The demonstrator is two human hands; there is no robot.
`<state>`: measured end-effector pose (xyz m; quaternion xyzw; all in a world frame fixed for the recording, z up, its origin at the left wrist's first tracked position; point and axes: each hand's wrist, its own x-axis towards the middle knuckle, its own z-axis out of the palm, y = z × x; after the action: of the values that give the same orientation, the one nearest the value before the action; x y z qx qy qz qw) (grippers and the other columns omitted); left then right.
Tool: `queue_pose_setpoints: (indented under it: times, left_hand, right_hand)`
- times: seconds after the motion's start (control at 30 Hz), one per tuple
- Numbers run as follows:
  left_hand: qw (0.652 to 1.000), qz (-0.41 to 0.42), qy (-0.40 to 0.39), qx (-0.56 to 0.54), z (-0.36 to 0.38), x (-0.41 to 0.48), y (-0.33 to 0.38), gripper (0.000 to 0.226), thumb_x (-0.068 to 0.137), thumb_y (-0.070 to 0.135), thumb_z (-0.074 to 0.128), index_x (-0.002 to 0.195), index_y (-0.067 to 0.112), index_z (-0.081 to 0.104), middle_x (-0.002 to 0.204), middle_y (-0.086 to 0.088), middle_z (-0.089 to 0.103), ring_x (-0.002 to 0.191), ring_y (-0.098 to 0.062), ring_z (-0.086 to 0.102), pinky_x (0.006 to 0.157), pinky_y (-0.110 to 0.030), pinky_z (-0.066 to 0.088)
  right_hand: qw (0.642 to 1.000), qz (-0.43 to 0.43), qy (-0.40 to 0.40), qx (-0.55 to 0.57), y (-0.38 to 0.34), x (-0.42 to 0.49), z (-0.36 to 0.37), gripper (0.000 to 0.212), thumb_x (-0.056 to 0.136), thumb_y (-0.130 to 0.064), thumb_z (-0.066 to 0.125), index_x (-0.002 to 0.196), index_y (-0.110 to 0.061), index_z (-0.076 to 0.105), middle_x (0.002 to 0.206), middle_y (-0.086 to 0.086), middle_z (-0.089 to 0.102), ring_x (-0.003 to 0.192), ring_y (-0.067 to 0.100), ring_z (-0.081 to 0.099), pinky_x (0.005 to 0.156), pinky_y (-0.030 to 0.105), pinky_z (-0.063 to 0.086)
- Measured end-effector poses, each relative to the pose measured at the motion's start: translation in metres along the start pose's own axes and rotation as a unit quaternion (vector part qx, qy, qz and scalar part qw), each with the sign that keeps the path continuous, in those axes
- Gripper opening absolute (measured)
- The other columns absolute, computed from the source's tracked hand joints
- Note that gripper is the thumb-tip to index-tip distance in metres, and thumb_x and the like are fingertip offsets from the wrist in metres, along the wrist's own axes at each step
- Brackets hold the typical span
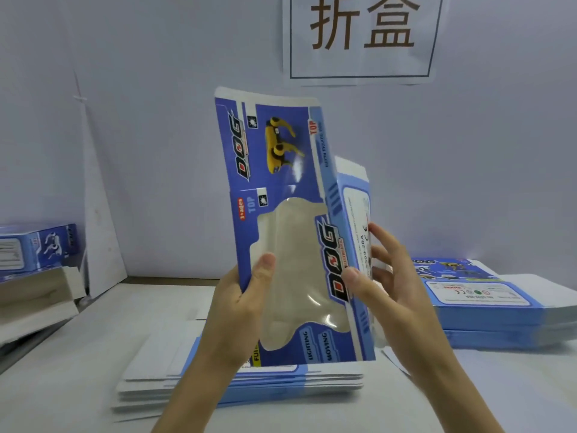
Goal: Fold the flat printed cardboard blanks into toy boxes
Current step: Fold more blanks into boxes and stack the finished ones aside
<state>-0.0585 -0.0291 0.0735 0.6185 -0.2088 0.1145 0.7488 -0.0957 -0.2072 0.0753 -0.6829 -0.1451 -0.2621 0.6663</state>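
I hold one blue printed cardboard blank (281,170) upright in front of me, its clear window facing me and a yellow robot dog printed near the top. My left hand (240,304) grips its lower left edge, thumb on the window film. My right hand (387,276) pinches the right side panel, thumb in front and fingers behind. The pale blue side panel is bent backward along its crease. Under my hands lies a low stack of flat blanks (243,379), white sides partly showing.
A taller stack of printed blanks (487,301) sits on the white table at the right. At the left edge, folded blue boxes (37,245) rest on grey cartons. A white wall with a paper sign (362,35) stands close behind.
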Motion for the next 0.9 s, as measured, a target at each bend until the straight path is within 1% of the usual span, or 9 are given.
queue_pose_setpoints:
  times: [0.13,0.23,0.3,0.37,0.47,0.53,0.63,0.77,0.9]
  left_hand:
    - [0.996,0.028,-0.060,0.052,0.003,-0.003,0.008,0.040,0.072,0.057,0.062,0.111,0.051,0.058,0.104,0.015,0.071,0.093,-0.009,0.069,0.065,-0.020,0.057]
    - [0.996,0.024,-0.059,0.060,0.004,-0.001,0.006,0.074,0.068,0.062,0.063,0.136,0.051,0.035,0.123,0.020,0.058,0.109,-0.003,0.061,0.071,-0.015,0.055]
    - [0.997,0.003,-0.052,0.051,0.004,0.000,0.005,0.080,0.063,0.061,0.058,0.138,0.051,0.030,0.129,0.017,0.053,0.114,-0.010,0.059,0.073,-0.018,0.057]
    - [0.996,0.011,-0.071,0.046,0.004,0.000,0.005,0.077,0.068,0.055,0.059,0.140,0.043,0.035,0.123,0.018,0.060,0.110,-0.006,0.062,0.073,-0.018,0.057]
    - [0.999,0.010,-0.052,0.013,0.003,0.000,0.004,0.042,0.073,0.047,0.058,0.115,0.040,0.059,0.100,0.016,0.071,0.090,-0.004,0.069,0.060,-0.016,0.054]
    - [1.000,-0.003,0.002,-0.005,-0.001,0.002,0.001,0.028,0.073,0.045,0.056,0.096,0.032,0.065,0.084,0.014,0.073,0.077,-0.007,0.071,0.051,-0.017,0.052]
    - [1.000,-0.010,0.017,-0.001,-0.004,0.005,-0.002,0.026,0.074,0.043,0.055,0.092,0.026,0.064,0.079,0.011,0.074,0.073,-0.009,0.072,0.050,-0.017,0.052]
    - [0.998,-0.017,-0.024,0.061,-0.006,0.007,-0.005,0.044,0.072,0.051,0.056,0.111,0.032,0.058,0.094,0.013,0.073,0.087,-0.012,0.071,0.056,-0.017,0.054]
    - [0.975,0.000,-0.032,0.218,0.001,0.003,-0.010,0.078,0.075,0.066,0.048,0.146,0.046,0.023,0.140,0.023,0.037,0.126,0.003,0.041,0.098,-0.019,0.044]
  right_hand:
    - [1.000,0.003,-0.007,-0.028,0.000,-0.001,0.001,0.074,0.063,-0.053,0.074,0.131,-0.041,0.045,0.112,-0.020,0.064,0.097,-0.004,0.064,0.068,0.009,0.051]
    - [1.000,-0.007,0.008,-0.029,-0.001,-0.003,0.004,0.015,0.081,-0.041,0.070,0.092,-0.033,0.063,0.073,-0.021,0.068,0.067,-0.006,0.063,0.054,0.005,0.044]
    - [0.998,-0.019,0.024,-0.046,0.002,-0.004,0.007,0.016,0.084,-0.038,0.065,0.068,-0.037,0.062,0.052,-0.016,0.056,0.050,-0.002,0.053,0.047,0.007,0.039]
    - [0.999,-0.011,-0.001,-0.048,0.001,-0.004,0.010,0.005,0.083,-0.044,0.068,0.086,-0.042,0.065,0.067,-0.012,0.065,0.063,-0.001,0.061,0.054,0.009,0.046]
    - [0.997,0.000,-0.034,-0.067,0.003,-0.002,0.009,0.073,0.069,-0.052,0.070,0.136,-0.042,0.041,0.118,-0.023,0.062,0.106,-0.005,0.060,0.078,0.013,0.052]
    - [0.999,0.029,-0.027,-0.032,0.001,-0.001,0.008,0.093,0.065,-0.049,0.075,0.143,-0.050,0.024,0.132,-0.019,0.053,0.114,-0.001,0.058,0.084,0.022,0.055]
    - [0.999,0.040,-0.022,0.006,-0.003,-0.001,0.001,0.103,0.056,-0.050,0.080,0.140,-0.056,0.021,0.122,-0.014,0.062,0.106,0.009,0.065,0.075,0.028,0.059]
    - [0.995,0.076,-0.017,0.060,-0.006,0.000,-0.002,0.105,0.048,-0.051,0.079,0.140,-0.049,0.029,0.112,-0.005,0.070,0.096,0.017,0.071,0.069,0.030,0.058]
    - [0.994,-0.013,0.106,-0.016,0.008,-0.004,0.019,0.091,0.056,-0.039,0.091,0.131,-0.041,0.039,0.115,-0.009,0.063,0.105,0.008,0.064,0.075,0.022,0.057]
